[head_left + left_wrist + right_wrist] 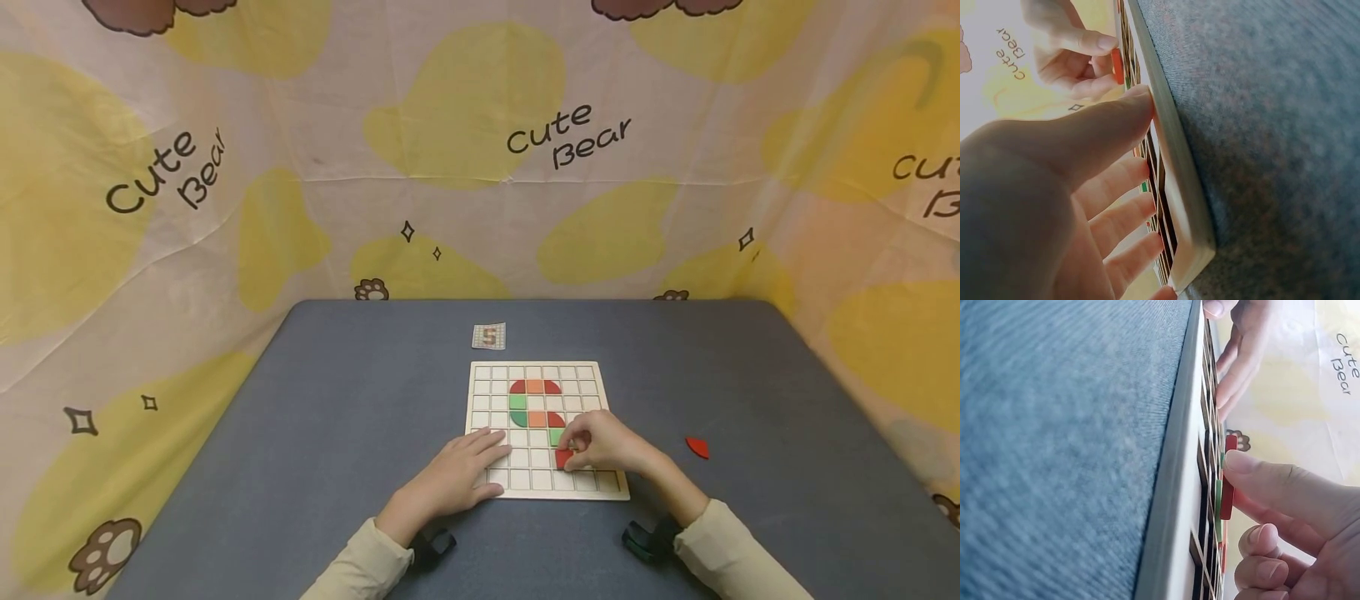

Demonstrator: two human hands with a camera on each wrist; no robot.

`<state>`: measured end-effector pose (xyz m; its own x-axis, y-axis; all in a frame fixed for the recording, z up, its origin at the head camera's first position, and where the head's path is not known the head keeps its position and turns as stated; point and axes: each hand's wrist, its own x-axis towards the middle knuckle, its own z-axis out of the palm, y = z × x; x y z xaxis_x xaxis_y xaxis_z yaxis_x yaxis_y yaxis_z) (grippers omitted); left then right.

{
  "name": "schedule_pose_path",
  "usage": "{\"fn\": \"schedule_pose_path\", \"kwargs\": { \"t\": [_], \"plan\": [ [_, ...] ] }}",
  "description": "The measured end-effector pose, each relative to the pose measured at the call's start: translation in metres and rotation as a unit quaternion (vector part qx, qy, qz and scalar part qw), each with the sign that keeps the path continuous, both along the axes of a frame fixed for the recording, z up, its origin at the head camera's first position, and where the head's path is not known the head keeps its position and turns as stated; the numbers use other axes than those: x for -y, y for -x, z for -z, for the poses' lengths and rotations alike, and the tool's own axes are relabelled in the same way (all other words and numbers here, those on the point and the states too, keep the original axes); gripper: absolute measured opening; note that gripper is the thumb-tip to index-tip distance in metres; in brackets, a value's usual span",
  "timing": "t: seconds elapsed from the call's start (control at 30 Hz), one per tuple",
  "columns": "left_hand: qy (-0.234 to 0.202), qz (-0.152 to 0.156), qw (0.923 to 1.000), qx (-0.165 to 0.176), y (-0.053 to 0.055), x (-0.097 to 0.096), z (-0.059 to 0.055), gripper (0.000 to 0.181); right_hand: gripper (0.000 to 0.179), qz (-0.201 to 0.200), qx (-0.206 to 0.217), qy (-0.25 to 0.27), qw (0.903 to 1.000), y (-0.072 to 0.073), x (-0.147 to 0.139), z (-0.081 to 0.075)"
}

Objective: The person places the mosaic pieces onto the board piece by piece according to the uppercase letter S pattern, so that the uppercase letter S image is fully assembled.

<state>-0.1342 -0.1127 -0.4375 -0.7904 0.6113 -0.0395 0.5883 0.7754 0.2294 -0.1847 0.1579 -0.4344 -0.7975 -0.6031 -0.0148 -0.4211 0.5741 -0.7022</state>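
Note:
A square wooden grid board (519, 480) lies on the table. My left hand (459, 473) rests on its front left part with straight, spread fingers, thumb along the near edge. Between thumb and fingers, my right hand (609, 442) pinches a red tile (1229, 497) close over the grid, just in front of a light green tile (557, 437). On the board, red quarter-round tiles, orange squares (535, 387), another light green square (517, 402) and a dark green quarter-round tile (519, 418) form a curving shape.
Behind the board lies a small card (489, 336) printed with a coloured 5-like figure on a grid. A loose red quarter-round tile (697, 447) is on the grey table (360, 375) to the right. A patterned cloth (450, 150) hangs behind the table.

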Motion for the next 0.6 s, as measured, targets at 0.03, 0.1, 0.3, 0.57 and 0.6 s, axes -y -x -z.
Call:
{"fn": "schedule_pose_path", "kwargs": {
  "t": [0.03,0.1,0.3,0.57,0.6],
  "plan": [
    [0.001,0.000,1.0000,0.000,0.0000,0.0000,0.0000,0.053,0.015,0.000,-0.001,0.000,1.0000,0.0003,0.0004,0.0006],
    [0.004,0.000,1.0000,0.000,-0.0001,0.0000,0.0001,0.053,0.015,-0.001,0.001,-0.001,1.0000,0.0009,0.0010,0.0017],
    [0.008,-0.002,1.0000,0.003,0.0002,0.0001,0.0007,0.053,0.014,0.001,0.006,-0.007,1.0000,0.0025,0.0020,0.0039],
    [0.003,0.000,1.0000,0.000,0.0008,-0.0002,0.0004,0.053,0.014,0.004,0.008,-0.006,0.9999,0.0030,0.0022,0.0042],
    [0.004,0.000,1.0000,0.000,0.0008,-0.0002,0.0003,0.053,0.014,0.004,0.010,-0.006,0.9999,0.0032,0.0021,0.0041]
  ]
}}
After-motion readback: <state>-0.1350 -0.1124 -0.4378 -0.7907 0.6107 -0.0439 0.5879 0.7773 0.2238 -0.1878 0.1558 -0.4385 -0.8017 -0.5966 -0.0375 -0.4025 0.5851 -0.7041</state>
